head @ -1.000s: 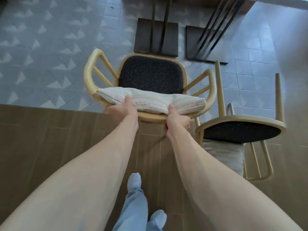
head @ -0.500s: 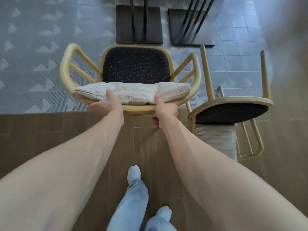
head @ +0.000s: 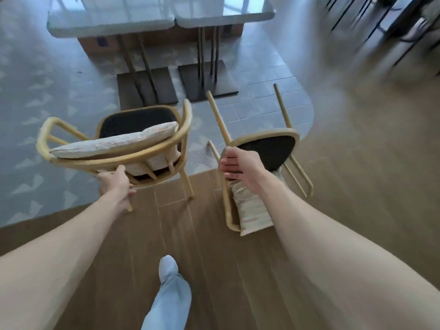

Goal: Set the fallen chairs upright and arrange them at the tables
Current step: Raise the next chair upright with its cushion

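Note:
A pale wooden armchair (head: 152, 151) with a black seat and a striped back cushion (head: 114, 144) stands on its legs, slightly tilted, just before the two white-topped tables (head: 109, 25). My left hand (head: 115, 184) grips its curved back rail from below. To the right, a second matching chair (head: 269, 146) lies fallen on its back, legs pointing toward the tables, its cushion (head: 252, 210) on the wood floor. My right hand (head: 238, 166) is closed around that chair's frame where a leg meets the seat.
Both tables stand on thin posts with dark square base plates (head: 147, 89) on grey patterned tile. The wood floor begins under the chairs. Blurred dark-legged furniture (head: 381, 27) is at the top right. My light-blue trouser leg (head: 169, 294) is below.
My right hand let go of the upright chair's back and moved right onto the fallen chair. The upright chair swung to an angle. The view rose, bringing the table tops in.

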Demonstrator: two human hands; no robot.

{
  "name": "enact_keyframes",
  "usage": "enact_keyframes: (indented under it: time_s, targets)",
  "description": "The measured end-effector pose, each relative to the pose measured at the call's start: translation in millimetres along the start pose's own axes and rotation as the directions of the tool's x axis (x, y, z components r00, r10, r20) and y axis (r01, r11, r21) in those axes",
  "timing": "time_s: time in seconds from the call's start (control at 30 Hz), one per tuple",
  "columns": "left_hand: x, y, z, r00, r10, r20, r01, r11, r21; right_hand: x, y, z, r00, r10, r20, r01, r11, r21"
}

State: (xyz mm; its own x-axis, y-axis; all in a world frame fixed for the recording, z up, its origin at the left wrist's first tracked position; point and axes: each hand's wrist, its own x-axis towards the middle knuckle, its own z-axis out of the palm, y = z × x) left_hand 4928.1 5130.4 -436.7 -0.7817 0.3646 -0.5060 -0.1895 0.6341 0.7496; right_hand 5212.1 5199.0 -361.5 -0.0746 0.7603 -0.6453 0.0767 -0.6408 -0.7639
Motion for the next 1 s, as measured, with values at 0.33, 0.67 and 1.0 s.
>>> enact_keyframes:
  time_s: [0.33,0.67,1.0]
  targets:
    - [-267.3,-32.2,150.3,0.765,0.17,0.621,-0.229,0.973,0.015,-111.4,31.4,-228.8,0.969,-0.167,-0.181,0.183,0.98,0.077]
    - [-262.4,-77.1,295.2,0.836,-0.029,0.548,0.001,0.999,0.052,6.2,81.2,-319.7,0.984,0.015,-0.176,-0.008,0.999,0.04]
    - [-262.7,-84.0,387.4,0.871,-0.02,0.49,0.023,1.0,0.0,112.6,64.4,-360.2,1.0,0.015,-0.02,-0.02,0.95,-0.31]
